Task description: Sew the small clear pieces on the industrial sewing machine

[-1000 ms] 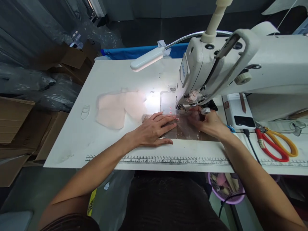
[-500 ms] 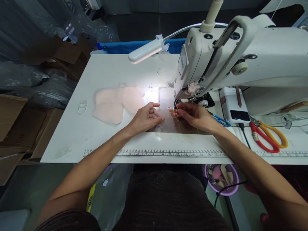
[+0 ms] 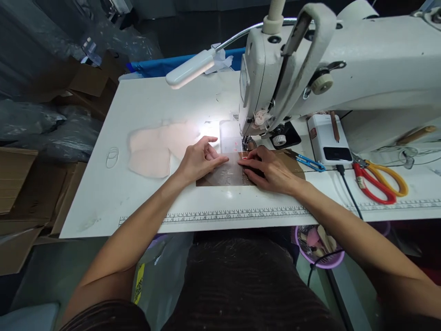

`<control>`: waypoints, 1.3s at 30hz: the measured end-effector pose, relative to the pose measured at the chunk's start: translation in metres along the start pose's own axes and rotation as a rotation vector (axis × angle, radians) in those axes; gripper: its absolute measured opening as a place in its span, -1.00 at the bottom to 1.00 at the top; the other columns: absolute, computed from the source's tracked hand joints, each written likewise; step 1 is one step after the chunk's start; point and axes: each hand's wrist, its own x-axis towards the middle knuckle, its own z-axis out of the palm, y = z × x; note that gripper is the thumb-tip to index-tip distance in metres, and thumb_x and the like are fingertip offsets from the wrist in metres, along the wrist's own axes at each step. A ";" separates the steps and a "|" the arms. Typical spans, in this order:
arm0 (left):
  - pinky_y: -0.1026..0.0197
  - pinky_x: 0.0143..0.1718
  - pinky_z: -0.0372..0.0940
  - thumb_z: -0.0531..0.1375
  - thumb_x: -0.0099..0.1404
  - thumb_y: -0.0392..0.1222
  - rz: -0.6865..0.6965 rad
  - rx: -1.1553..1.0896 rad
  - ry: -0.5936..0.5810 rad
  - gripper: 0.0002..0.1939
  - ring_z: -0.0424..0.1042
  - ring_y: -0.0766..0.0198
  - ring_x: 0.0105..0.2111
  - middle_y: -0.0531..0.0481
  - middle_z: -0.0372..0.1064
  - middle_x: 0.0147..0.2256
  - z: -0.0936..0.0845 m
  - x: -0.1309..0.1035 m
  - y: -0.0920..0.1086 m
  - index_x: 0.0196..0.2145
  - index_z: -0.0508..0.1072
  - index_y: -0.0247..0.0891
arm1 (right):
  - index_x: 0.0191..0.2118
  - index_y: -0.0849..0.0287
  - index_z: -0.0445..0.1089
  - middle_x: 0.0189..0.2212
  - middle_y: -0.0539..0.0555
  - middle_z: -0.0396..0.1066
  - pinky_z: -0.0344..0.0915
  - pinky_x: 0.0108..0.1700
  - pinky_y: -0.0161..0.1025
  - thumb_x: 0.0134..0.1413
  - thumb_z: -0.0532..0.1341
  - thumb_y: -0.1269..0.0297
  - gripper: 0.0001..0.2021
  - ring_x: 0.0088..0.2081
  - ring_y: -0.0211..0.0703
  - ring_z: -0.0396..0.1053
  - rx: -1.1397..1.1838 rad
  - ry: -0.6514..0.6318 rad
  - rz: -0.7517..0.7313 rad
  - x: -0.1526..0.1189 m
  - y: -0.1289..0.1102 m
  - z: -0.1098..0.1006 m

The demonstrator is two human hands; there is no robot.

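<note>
A white sewing machine stands over a brown panel, and a translucent sheet covers the panel's left part. My left hand rests at the left end of that sheet, thumb and index finger stretched apart, with nothing visible between them. On the panel just in front of the presser foot lies my right hand, its fingers spread with the tips on the surface. Small red marks show by the foot and beside the right fingertips; what they are is too small to tell.
Pale pink fabric pieces lie left on the table. Blue thread snips, a white device with a cable and red-and-yellow-handled pliers lie right. A printed ruler runs along the front edge. A lamp hangs above.
The camera view has shifted, so the machine appears further left. My right hand has gone from pinched fingers near the needle to lying flatter on the panel. My left hand stays beside the sheet.
</note>
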 end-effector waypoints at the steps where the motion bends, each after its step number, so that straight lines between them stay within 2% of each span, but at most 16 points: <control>1: 0.34 -0.57 0.36 0.42 0.15 -0.08 -0.024 -0.014 -0.041 -0.46 0.41 0.39 -0.62 0.12 0.45 -0.48 -0.002 -0.002 0.001 0.02 0.36 -0.26 | 0.05 0.08 0.48 -0.08 0.21 0.32 0.35 0.06 0.07 0.31 0.13 0.22 -0.71 -0.01 0.08 0.32 0.016 -0.001 0.005 -0.001 0.000 0.000; 4: 0.31 -0.58 0.41 0.38 0.19 -0.13 -0.092 -0.053 -0.077 -0.52 0.44 0.37 -0.61 0.11 0.42 -0.48 -0.003 -0.007 0.004 0.02 0.37 -0.26 | 0.05 0.06 0.49 -0.06 0.20 0.32 0.34 0.07 0.05 0.32 0.12 0.19 -0.70 0.00 0.06 0.32 0.049 -0.005 0.020 -0.001 0.001 0.001; 7: 0.31 -0.60 0.42 0.39 0.18 -0.16 -0.118 -0.079 -0.036 -0.51 0.46 0.35 -0.60 0.11 0.42 -0.48 -0.001 -0.009 0.006 0.02 0.36 -0.26 | 0.09 0.08 0.47 -0.08 0.21 0.34 0.34 0.05 0.04 0.35 0.06 0.19 -0.67 -0.03 0.05 0.32 0.033 -0.008 0.025 0.001 0.002 0.001; 13: 0.37 -0.69 0.27 0.39 0.16 -0.11 -0.106 -0.053 0.030 -0.52 0.40 0.37 -0.62 0.13 0.39 -0.50 0.000 -0.003 0.002 -0.01 0.38 -0.27 | 0.14 0.14 0.43 -0.11 0.23 0.35 0.34 0.00 0.03 0.34 0.04 0.28 -0.64 -0.08 0.06 0.31 -0.035 -0.017 0.000 0.005 0.001 0.001; 16: 0.36 -0.57 0.28 0.39 0.17 -0.06 0.012 0.109 0.114 -0.56 0.38 0.39 -0.56 0.08 0.43 -0.44 -0.002 -0.001 0.000 -0.04 0.43 -0.25 | 0.13 0.14 0.43 -0.12 0.23 0.35 0.34 -0.03 0.04 0.33 0.04 0.30 -0.63 -0.09 0.07 0.30 -0.065 -0.021 -0.018 0.005 0.001 0.002; 18: 0.32 -0.48 0.31 0.39 0.17 -0.04 0.156 0.294 0.227 -0.60 0.38 0.37 -0.48 -0.01 0.47 -0.29 -0.003 -0.004 0.002 -0.08 0.49 -0.23 | 0.12 0.17 0.44 -0.13 0.24 0.34 0.34 -0.03 0.04 0.32 0.03 0.31 -0.63 -0.09 0.08 0.30 -0.070 -0.007 -0.028 0.005 0.002 0.003; 19: 0.31 -0.45 0.31 0.38 0.17 -0.03 0.236 0.362 0.240 -0.64 0.38 0.36 -0.44 -0.05 0.46 -0.22 -0.004 -0.007 0.004 -0.11 0.51 -0.22 | 0.12 0.17 0.44 -0.12 0.24 0.34 0.33 -0.01 0.04 0.33 0.03 0.30 -0.63 -0.09 0.07 0.30 -0.066 -0.002 -0.029 0.004 0.002 0.003; 20: 0.29 -0.43 0.32 0.37 0.19 -0.03 0.319 0.396 0.183 -0.68 0.38 0.35 -0.42 -0.07 0.45 -0.17 -0.004 -0.010 0.005 -0.15 0.54 -0.22 | 0.12 0.18 0.44 -0.12 0.24 0.34 0.33 0.00 0.04 0.34 0.02 0.30 -0.63 -0.08 0.07 0.30 -0.059 0.000 -0.028 0.004 0.002 0.003; 23: 0.25 -0.33 0.37 0.30 0.28 -0.04 0.516 0.357 -0.251 -0.80 0.44 0.29 -0.33 -0.08 0.47 -0.19 -0.003 -0.020 0.005 -0.22 0.59 -0.19 | 0.11 0.18 0.45 -0.11 0.24 0.34 0.31 0.04 0.02 0.35 0.01 0.29 -0.63 -0.05 0.06 0.30 -0.048 -0.009 -0.021 0.003 0.002 0.003; 24: 0.24 -0.29 0.38 0.29 0.31 -0.06 0.559 0.344 -0.361 -0.82 0.45 0.28 -0.30 -0.08 0.48 -0.20 -0.003 -0.022 0.002 -0.23 0.59 -0.18 | 0.11 0.17 0.45 -0.11 0.24 0.34 0.31 0.04 0.03 0.35 0.01 0.29 -0.63 -0.04 0.06 0.30 -0.052 -0.016 -0.018 0.003 0.002 0.003; 25: 0.22 -0.26 0.40 0.27 0.33 -0.07 0.596 0.342 -0.410 -0.83 0.47 0.27 -0.27 -0.08 0.49 -0.21 -0.002 -0.024 -0.001 -0.24 0.60 -0.18 | 0.11 0.17 0.45 -0.10 0.24 0.34 0.31 0.03 0.03 0.35 0.01 0.29 -0.63 -0.04 0.07 0.30 -0.057 -0.022 -0.015 0.003 0.001 0.003; 31: 0.16 -0.23 0.43 0.22 0.39 -0.19 0.796 0.376 -0.304 -0.86 0.50 0.25 -0.25 -0.10 0.52 -0.25 -0.008 -0.024 -0.010 -0.27 0.59 -0.25 | 0.10 0.18 0.46 -0.12 0.25 0.36 0.35 -0.04 0.02 0.34 0.04 0.27 -0.65 -0.09 0.07 0.32 -0.067 -0.070 -0.043 0.008 0.001 -0.005; 36: 0.13 -0.16 0.47 0.29 0.34 -0.13 0.800 0.340 -0.423 -0.81 0.52 0.20 -0.17 -0.14 0.52 -0.16 -0.013 -0.020 -0.008 -0.16 0.57 -0.27 | 0.14 0.11 0.43 -0.11 0.21 0.35 0.38 -0.13 -0.10 0.35 0.04 0.26 -0.64 -0.14 0.00 0.36 -0.093 -0.134 -0.041 0.013 0.005 -0.014; 39: 0.20 -0.25 0.47 0.26 0.36 -0.19 0.805 0.308 -0.384 -0.88 0.52 0.26 -0.25 -0.12 0.52 -0.23 -0.011 -0.018 -0.014 -0.24 0.59 -0.27 | 0.14 0.10 0.44 -0.11 0.19 0.35 0.37 -0.22 -0.17 0.35 0.06 0.26 -0.65 -0.19 -0.05 0.36 -0.128 -0.153 -0.062 0.014 0.007 -0.014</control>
